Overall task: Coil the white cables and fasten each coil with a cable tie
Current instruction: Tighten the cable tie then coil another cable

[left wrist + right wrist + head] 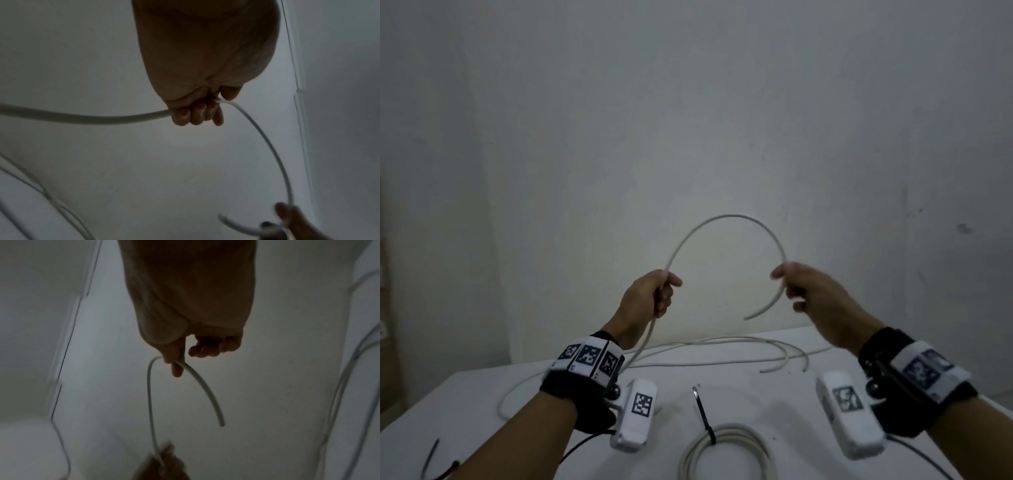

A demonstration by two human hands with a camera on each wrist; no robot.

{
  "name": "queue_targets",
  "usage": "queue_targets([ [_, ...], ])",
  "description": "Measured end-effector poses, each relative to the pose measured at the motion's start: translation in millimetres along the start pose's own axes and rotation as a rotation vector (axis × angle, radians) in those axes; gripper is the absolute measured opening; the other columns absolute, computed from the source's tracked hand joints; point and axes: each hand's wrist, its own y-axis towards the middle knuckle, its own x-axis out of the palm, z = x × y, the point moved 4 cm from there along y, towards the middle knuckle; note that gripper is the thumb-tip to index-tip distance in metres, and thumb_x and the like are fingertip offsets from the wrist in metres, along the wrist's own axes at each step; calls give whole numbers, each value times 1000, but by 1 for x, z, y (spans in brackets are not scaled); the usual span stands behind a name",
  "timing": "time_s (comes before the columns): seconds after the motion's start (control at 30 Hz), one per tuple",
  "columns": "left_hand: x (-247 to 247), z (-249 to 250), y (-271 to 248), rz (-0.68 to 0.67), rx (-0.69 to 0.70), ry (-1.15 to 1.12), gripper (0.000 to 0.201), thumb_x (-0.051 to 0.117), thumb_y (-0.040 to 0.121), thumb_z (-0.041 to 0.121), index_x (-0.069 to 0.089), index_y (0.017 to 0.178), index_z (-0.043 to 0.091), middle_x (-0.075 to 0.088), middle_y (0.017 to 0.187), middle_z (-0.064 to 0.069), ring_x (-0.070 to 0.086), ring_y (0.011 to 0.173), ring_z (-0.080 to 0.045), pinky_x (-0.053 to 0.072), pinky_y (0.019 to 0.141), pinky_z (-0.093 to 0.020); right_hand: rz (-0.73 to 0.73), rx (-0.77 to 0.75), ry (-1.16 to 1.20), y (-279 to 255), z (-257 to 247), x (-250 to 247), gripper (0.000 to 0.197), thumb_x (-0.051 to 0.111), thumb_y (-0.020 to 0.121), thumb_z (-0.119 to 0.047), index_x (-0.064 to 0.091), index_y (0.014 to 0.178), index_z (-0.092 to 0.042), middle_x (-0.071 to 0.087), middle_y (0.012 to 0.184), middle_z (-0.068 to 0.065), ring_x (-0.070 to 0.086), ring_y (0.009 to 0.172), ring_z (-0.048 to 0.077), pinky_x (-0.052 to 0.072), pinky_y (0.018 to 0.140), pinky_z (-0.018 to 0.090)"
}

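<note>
A white cable [726, 217] arches in the air between both hands above the table. My left hand [659, 291] grips it in a fist, and the rest of the cable trails down past the wrist onto the table. In the left wrist view the curled fingers [197, 113] wrap the cable [102, 117]. My right hand [789, 279] pinches the cable near its free end, which curves down and left. In the right wrist view thumb and forefinger [174, 360] pinch the cable [205, 389]. A finished white coil [726, 445] fastened with a black cable tie [703, 416] lies at the near edge.
Several loose white cables [739, 346] lie across the far side of the white table [774, 404]. Another black cable tie [431, 457] lies at the near left. A plain wall stands right behind the table.
</note>
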Motion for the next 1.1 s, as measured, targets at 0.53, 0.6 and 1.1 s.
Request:
queue_targets([
  [0.53,55,27,-18,130,67,-291,25,48,99,13,66,93,-2,72,79,-14,70,72,-22,59,66,-28,-51,-31,477,-40,7,88,6,56,90,-3,62,91,-1,71,82,16,67,74,24,54,57,28],
  [0.6,59,28,-21,127,34,-339,25,50,99,14,66,95,-4,70,77,-14,68,66,-22,58,60,-29,-82,-33,419,-45,16,99,8,58,89,-4,64,87,1,71,83,17,65,69,22,51,56,26],
  [1.1,50,29,-24,223,145,-136,18,55,97,18,70,93,10,67,71,-6,66,68,-21,56,63,-30,-187,51,298,-44,24,110,18,62,91,-23,58,78,-11,67,70,8,56,60,16,40,52,21],
])
